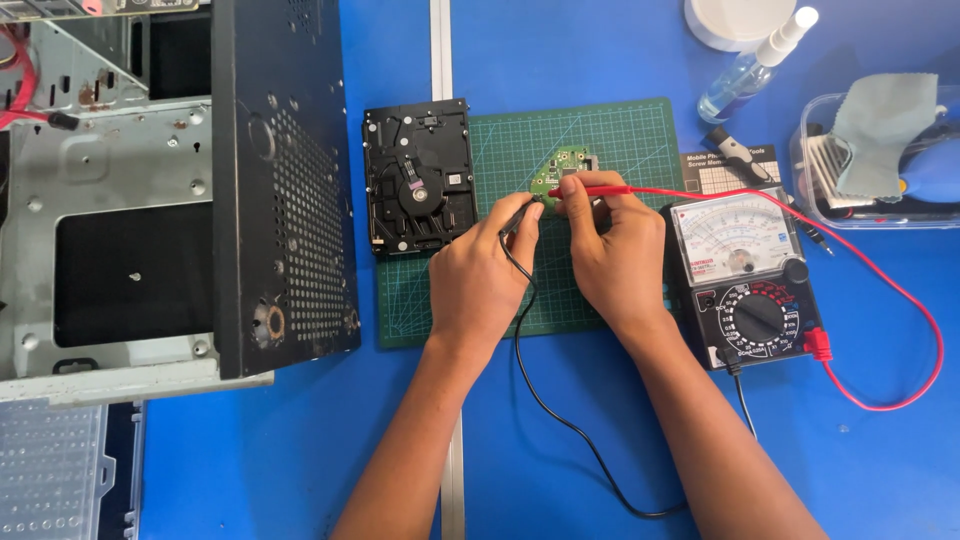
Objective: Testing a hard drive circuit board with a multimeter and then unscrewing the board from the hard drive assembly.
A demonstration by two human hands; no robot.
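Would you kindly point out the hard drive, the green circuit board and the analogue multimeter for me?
hard drive [418, 175], head view, on the middle of its black underside.
green circuit board [566, 163], head view, on its upper bare part.
analogue multimeter [757, 318], head view, on its round selector dial.

Two bare forearms rise from the bottom edge of the frame, the left from lower centre and the right from lower right, converging toward the middle of the picture. The left hand [478, 277] sits palm down, knuckles up, its thumb and forefinger pinched together at the upper right of the hand, the other fingers curled under. The right hand [615, 250] lies just beside it, back of the hand to the camera, fingers bent and bunched at the top in a closed pinch. The fingertips of both hands meet near the centre of the frame, almost touching. Both wrists are straight, sleeves absent, forearms angled inward.
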